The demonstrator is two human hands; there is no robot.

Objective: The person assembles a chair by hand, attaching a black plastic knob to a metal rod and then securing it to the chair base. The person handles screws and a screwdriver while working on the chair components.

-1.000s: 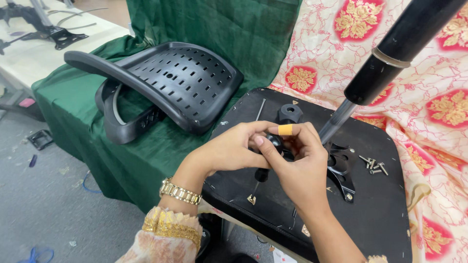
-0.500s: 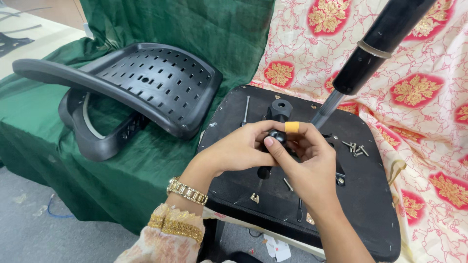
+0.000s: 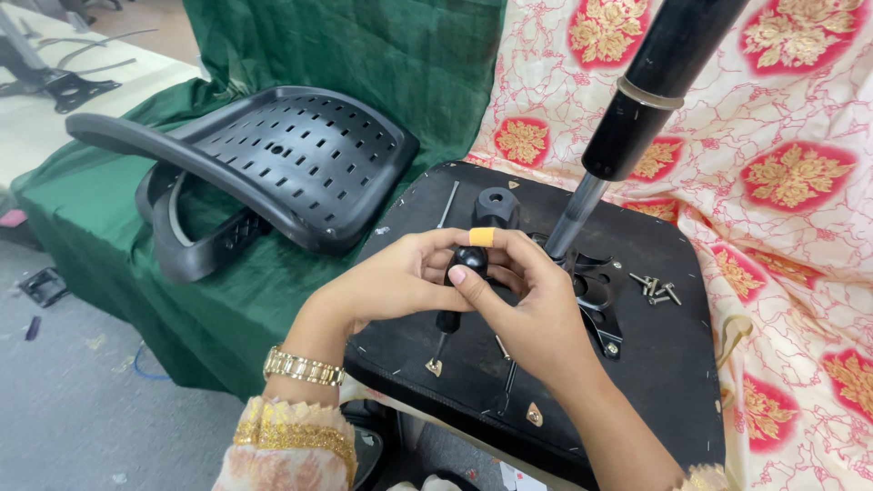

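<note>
— What are your hands doing in the head view?
— Your left hand (image 3: 391,277) and right hand (image 3: 527,305) both pinch the black knob (image 3: 470,262) between them, above the seat underside (image 3: 455,364). Loose screws (image 3: 657,289) lie right of your right hand.

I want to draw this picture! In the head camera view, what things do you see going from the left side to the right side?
Black perforated chair back on the green cloth → left hand → small black knob → right hand → loose screws on the black seat underside → red and gold flowered cloth.
</note>
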